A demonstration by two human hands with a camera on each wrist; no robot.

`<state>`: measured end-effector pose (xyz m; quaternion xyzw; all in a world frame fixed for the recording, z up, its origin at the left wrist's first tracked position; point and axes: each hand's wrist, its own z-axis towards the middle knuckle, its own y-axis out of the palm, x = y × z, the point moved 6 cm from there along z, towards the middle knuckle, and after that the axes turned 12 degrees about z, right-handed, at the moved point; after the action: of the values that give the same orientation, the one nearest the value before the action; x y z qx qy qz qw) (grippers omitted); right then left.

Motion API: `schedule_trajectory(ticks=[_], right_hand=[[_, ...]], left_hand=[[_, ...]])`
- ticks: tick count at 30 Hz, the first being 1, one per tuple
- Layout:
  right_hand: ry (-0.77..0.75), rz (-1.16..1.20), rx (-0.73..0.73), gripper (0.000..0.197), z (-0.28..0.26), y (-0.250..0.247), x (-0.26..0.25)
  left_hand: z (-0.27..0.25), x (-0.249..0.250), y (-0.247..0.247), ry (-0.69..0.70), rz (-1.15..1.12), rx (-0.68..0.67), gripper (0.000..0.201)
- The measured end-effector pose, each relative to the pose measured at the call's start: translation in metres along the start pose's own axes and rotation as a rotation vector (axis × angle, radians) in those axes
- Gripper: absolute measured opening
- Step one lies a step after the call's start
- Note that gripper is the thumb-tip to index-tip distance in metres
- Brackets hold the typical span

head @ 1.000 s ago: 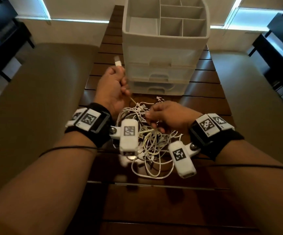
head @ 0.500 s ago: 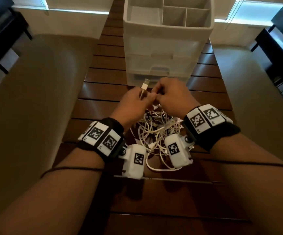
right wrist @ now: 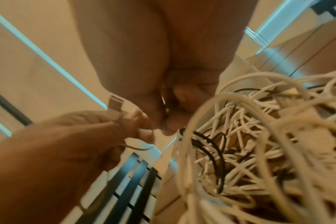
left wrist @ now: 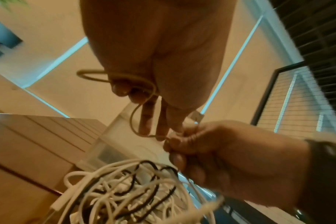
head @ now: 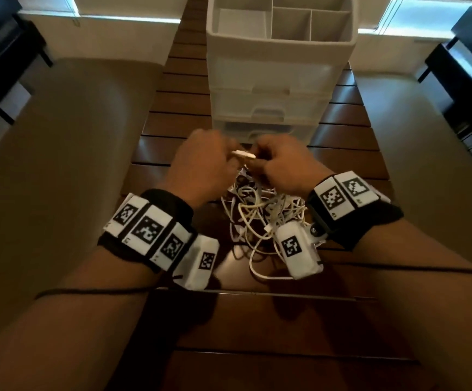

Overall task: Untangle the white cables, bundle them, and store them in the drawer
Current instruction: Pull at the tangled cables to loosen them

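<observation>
We were mid-untangling; our left hand [head: 200, 167] and right hand [head: 282, 165] both pinched one white cable [head: 244, 156] above the tangle [head: 260, 218]; the drawer unit [head: 271, 88] sat at twelve o'clock; next, we judged, came drawing it free.

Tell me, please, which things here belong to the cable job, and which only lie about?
Belong to the job:
- tangled heap of white cables
- white USB plug, pinched between left hand and right hand
- white plastic drawer unit

Only lying about:
- dark slatted wooden table
- thin black cables in the heap
</observation>
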<state>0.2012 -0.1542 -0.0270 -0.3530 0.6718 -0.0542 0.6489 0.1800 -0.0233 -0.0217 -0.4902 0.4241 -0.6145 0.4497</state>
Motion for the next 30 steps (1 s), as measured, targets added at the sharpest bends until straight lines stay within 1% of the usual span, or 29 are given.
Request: schedule_trajectory(ticks=[2,4,6,7,9,11,12,14,16,18,19,20,21,22,23,24,25,28,29,30], right_hand=[[0.004,0.126,0.049,0.007,-0.002,-0.004,-0.002],[0.018,0.337,0.063,0.011,-0.008,-0.009,-0.003],[0.034,0.525,0.03,0.009,-0.015,-0.012,-0.005],[0.033,0.571,0.007,0.007,-0.017,-0.013,-0.007],[0.019,0.592,-0.044,0.005,-0.018,-0.016,-0.009],[0.019,0.554,-0.089,0.003,-0.017,-0.017,-0.01],[0.008,0.514,-0.102,0.003,-0.016,-0.017,-0.012],[-0.057,0.388,-0.101,0.003,-0.015,-0.021,-0.022],[-0.185,0.318,-0.044,0.007,-0.017,-0.032,-0.041],[-0.322,0.405,0.058,0.014,-0.018,-0.049,-0.057],[-0.345,0.481,0.099,0.016,-0.018,-0.058,-0.058],[-0.324,0.533,0.123,0.017,-0.015,-0.064,-0.054],[-0.273,0.539,0.13,0.019,-0.013,-0.065,-0.047],[-0.21,0.495,0.126,0.02,-0.012,-0.062,-0.04],[-0.155,0.433,0.118,0.02,-0.01,-0.056,-0.032],[-0.116,0.382,0.111,0.018,-0.009,-0.05,-0.027],[-0.094,0.357,0.109,0.016,-0.009,-0.043,-0.024],[-0.051,0.438,0.107,0.011,-0.008,-0.029,-0.019],[-0.042,0.46,0.098,0.009,-0.008,-0.025,-0.018],[-0.037,0.458,0.091,0.009,-0.008,-0.022,-0.017]], left_hand=[[0.004,0.01,-0.004,0.074,-0.005,-0.013,0.018],[0.01,0.014,-0.01,0.125,-0.025,-0.02,0.018],[0.013,0.016,-0.02,0.138,-0.13,0.016,0.019],[0.014,0.015,-0.027,0.125,-0.214,0.062,0.02],[0.015,0.014,-0.037,0.093,-0.326,0.178,0.026],[0.011,0.011,-0.039,0.045,-0.368,0.246,0.034],[0.009,0.009,-0.038,0.026,-0.401,0.256,0.033],[0.006,0.002,-0.035,0.009,-0.431,0.255,0.024],[0.007,-0.008,-0.039,0.008,-0.405,0.254,0.021],[0.008,-0.017,-0.049,0.002,-0.51,0.3,0.019],[0.006,-0.022,-0.058,-0.019,-0.599,0.358,0.017],[0.002,-0.029,-0.065,-0.072,-0.662,0.433,0.015],[-0.004,-0.035,-0.069,-0.158,-0.697,0.494,0.019],[-0.011,-0.039,-0.07,-0.255,-0.72,0.523,0.028],[-0.017,-0.04,-0.067,-0.329,-0.74,0.518,0.034],[-0.021,-0.035,-0.06,-0.364,-0.741,0.476,0.036],[-0.022,-0.026,-0.051,-0.351,-0.72,0.389,0.034],[-0.026,0.013,-0.005,-0.221,-0.681,-0.021,0.034],[-0.027,0.019,0.011,-0.208,-0.661,-0.1,0.037],[-0.028,0.02,0.024,-0.207,-0.643,-0.133,0.04]])
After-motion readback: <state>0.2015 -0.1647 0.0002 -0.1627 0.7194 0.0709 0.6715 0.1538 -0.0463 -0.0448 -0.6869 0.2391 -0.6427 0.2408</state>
